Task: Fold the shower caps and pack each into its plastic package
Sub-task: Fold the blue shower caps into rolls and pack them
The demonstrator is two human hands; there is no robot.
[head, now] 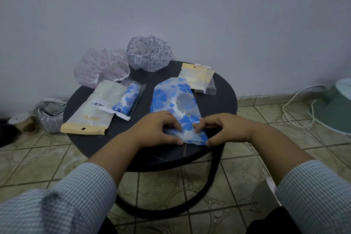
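My left hand point(159, 129) and right hand point(222, 129) are covering the near end of the blue-flowered cap point(174, 100), hiding its fold. The barcode label point(97, 104) on the large package point(95, 108) is reading too small to make out. A pale green object point(336, 108) is running off the right edge, unidentifiable. Dark shapes at far left are blurring out.

A blue-flowered shower cap point(173, 99) lies flattened lengthwise at mid-bench, its near end turned up into a fold. Left of it a packed cap point(126, 100), rolled, blue-flowered too, sits inside a clear sleeve, beside a larger frosted package point(95, 108) with a barcode label and tan header. Empty clear packages point(199, 79), perhaps two or three overlapping, lie at the far right. A pink-patterned cap point(100, 68) and a navy-patterned cap point(149, 53) stand puffed at the far edge.
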